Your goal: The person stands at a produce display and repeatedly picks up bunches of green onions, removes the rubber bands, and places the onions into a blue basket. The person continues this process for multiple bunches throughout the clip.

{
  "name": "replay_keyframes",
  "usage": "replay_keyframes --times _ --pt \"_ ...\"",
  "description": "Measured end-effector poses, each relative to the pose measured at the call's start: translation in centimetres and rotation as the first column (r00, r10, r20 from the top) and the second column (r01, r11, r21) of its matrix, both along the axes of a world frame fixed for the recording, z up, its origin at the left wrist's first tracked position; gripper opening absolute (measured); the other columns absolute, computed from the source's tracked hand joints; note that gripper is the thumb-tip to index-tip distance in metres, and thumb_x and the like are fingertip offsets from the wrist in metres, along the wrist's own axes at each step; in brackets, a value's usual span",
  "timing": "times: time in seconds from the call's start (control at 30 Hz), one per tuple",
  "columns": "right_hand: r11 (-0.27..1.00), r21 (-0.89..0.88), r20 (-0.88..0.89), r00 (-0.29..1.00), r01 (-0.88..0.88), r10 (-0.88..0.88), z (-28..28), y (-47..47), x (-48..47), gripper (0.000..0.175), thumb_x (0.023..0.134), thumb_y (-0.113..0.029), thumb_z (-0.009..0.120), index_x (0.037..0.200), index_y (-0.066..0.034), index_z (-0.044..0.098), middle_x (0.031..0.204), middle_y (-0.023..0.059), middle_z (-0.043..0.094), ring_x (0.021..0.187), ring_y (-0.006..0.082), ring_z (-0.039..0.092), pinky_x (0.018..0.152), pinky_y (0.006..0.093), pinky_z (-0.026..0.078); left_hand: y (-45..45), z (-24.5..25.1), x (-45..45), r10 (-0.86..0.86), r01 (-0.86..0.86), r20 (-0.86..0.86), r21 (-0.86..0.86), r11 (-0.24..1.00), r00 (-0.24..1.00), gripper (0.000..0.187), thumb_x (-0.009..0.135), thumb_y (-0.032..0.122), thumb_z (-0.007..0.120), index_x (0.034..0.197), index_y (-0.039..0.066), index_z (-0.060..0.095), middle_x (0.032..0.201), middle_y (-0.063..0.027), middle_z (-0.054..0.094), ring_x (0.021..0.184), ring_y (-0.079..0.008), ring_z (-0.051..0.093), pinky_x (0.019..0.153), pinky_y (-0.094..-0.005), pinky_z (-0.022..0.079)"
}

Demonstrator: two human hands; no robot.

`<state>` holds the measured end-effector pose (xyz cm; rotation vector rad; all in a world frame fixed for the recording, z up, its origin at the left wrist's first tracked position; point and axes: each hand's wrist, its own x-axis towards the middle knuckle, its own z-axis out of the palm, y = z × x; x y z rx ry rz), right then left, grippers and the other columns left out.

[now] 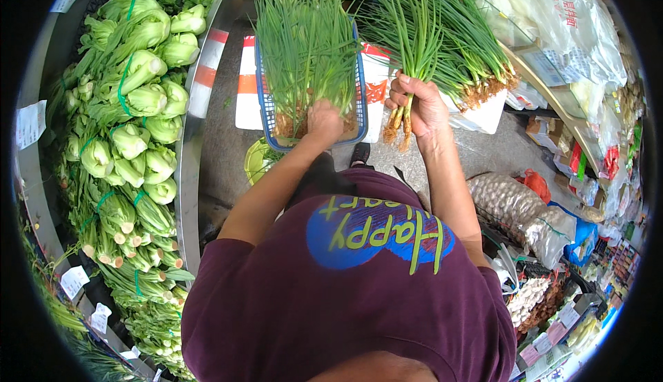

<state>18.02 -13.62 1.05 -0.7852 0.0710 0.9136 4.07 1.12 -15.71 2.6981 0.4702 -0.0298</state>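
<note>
My right hand (pixel 426 103) grips a small bunch of spring onions (pixel 418 45) near the root end. Their brown roots hang below my fist and the green leaves point away from me. My left hand (pixel 325 120) reaches into a blue plastic basket (pixel 361 123), down among the root ends of more spring onions (pixel 305 45). Its fingers are hidden by the stalks, so I cannot see whether they hold any. Beyond my right hand, a large pile of spring onions (pixel 461 45) lies with its roots toward the right, on a white surface (pixel 484 115).
Bundled leafy greens (pixel 140 97) fill a metal-edged shelf (pixel 189 175) on the left. A yellow-green basket (pixel 255 162) stands on the floor below the blue one. To the right are a netted sack (pixel 502 195), garlic (pixel 528 299), cardboard boxes (pixel 546 133) and plastic bags (pixel 590 35).
</note>
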Motion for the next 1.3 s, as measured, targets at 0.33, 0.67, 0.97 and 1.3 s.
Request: replay_keyframes --times 0.33,0.67,0.97,1.3 --pt "0.999 -0.053 -0.065 0.998 -0.005 0.002 -0.8 -0.4 -0.4 0.014 0.075 -0.006 0.064 0.082 0.0009 0.054 0.065 0.0034 0.048 0.051 0.0118 0.043 0.052 0.0297 0.040 2.8 0.5 2.2 0.069 -0.203 -0.310 -0.424 0.883 0.948 0.021 0.064 0.007 0.065 0.084 0.004 0.069 0.086 -0.0197 0.064 0.077 -0.0349 0.063 0.070 -0.0408 0.050" --pt "0.995 -0.073 -0.120 0.991 -0.074 0.065 -1.5 1.8 -0.6 0.012 0.076 -0.003 0.062 0.081 0.0001 0.051 0.063 0.0063 0.048 0.049 0.0147 0.046 0.048 0.0315 0.041 12.3 8.6 -1.3 0.268 -0.069 -0.172 -0.932 -0.355 0.948 0.014 0.085 0.009 0.054 0.090 -0.004 0.057 0.077 -0.0100 0.059 0.068 -0.0185 0.058 0.067 -0.0306 0.050" --pt "0.987 0.008 -0.069 0.985 -0.159 0.159 -0.2 3.3 -0.8 0.015 0.076 -0.008 0.065 0.080 0.0004 0.053 0.061 0.0044 0.046 0.051 0.0143 0.047 0.053 0.0328 0.043 13.3 16.4 -1.4 0.490 0.403 0.107 -0.730 -0.552 0.865 0.023 0.087 0.015 0.049 0.099 -0.005 0.054 0.094 -0.0130 0.053 0.079 -0.0222 0.051 0.076 -0.0384 0.042" --pt "0.980 -0.112 -0.029 0.986 -0.165 0.163 0.2 6.3 -2.8 0.019 0.076 -0.004 0.066 0.091 0.0057 0.059 0.081 0.0140 0.064 0.068 0.0209 0.064 0.059 0.0309 0.054 5.1 16.3 0.4 0.542 0.134 0.051 -0.984 -0.114 0.839 0.014 0.084 0.003 0.059 0.097 0.000 0.057 0.086 -0.0075 0.062 0.072 -0.0144 0.059 0.068 -0.0257 0.049"
